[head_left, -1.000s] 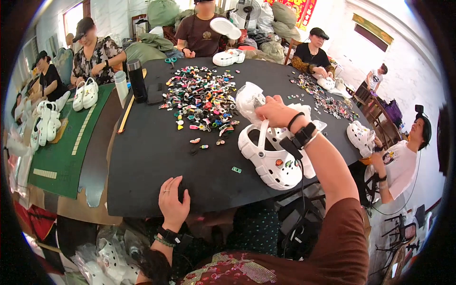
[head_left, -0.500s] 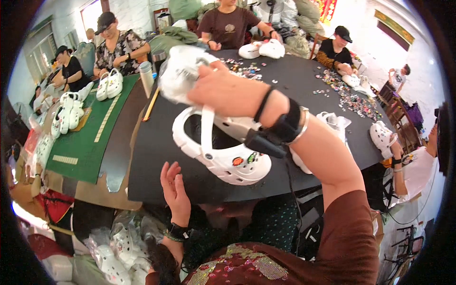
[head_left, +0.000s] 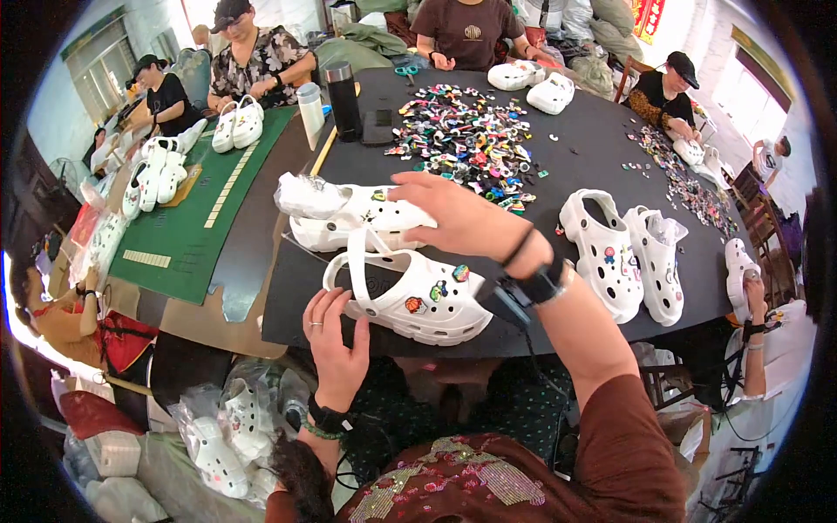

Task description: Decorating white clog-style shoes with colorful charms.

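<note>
- White perforated foam clog with colourful charms [head_left: 436, 319] lies near the front edge of the black tabletop [head_left: 602, 126], heel toward the left, toe toward the right.
- The person's left hand [head_left: 338, 353] is at that clog's heel, fingers bent against it and thumb apart; whether it grips or merely touches cannot be told.
- The right hand [head_left: 462, 216] reaches across the near clog and holds the toe of a second white foam clog with clear plastic at its heel [head_left: 349, 209], fingers over the far side, thumb on the near side.
- This second clog is just beyond the first, pointing the same way.
- Right of the right forearm, two white foam clogs with charms [head_left: 615, 261] stand side by side, toes toward the person.
- Beyond the hands spreads a loose heap of small multicoloured charms [head_left: 471, 131].
- Left of the heap are a tall black cylindrical bottle [head_left: 343, 100] and a pale bottle [head_left: 310, 115].
- Farther left, a green mat [head_left: 196, 235] bears more white clogs [head_left: 237, 124].
- Co-workers sit around, one in a brown T-shirt [head_left: 462, 35] across the table.
</note>
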`<state>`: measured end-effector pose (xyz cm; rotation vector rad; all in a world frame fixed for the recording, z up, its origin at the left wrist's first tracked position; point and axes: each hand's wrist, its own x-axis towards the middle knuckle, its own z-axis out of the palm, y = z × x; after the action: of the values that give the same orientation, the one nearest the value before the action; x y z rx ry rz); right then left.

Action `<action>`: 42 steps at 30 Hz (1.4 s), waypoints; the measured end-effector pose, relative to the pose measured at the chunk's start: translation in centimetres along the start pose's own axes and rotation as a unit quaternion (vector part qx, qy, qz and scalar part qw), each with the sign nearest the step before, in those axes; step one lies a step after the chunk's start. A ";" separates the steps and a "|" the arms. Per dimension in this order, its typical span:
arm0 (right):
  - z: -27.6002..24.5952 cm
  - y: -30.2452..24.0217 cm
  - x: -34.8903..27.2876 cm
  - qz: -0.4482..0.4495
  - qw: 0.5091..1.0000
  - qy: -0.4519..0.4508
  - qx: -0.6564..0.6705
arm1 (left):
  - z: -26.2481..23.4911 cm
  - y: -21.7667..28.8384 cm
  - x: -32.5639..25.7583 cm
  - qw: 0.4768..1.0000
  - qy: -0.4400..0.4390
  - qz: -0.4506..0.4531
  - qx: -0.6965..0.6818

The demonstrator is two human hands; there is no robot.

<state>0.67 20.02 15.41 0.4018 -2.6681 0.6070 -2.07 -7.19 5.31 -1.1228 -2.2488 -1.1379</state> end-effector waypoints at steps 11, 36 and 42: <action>0.3 -5.1 -14.5 0.252 0.962 0.011 0.106 | -1.3 0.9 6.2 0.996 0.040 0.081 0.023; 10.2 -5.0 -10.3 0.218 0.961 0.149 0.078 | 4.2 -3.6 15.9 0.989 -0.136 0.004 0.057; 10.5 -4.8 -11.5 0.208 0.958 0.165 0.105 | 5.6 -5.8 14.5 0.985 -0.101 -0.035 -0.136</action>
<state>9.53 13.14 3.53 -0.2044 -2.3762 0.9905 -15.43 2.27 8.14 -1.3276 -2.3501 -1.4542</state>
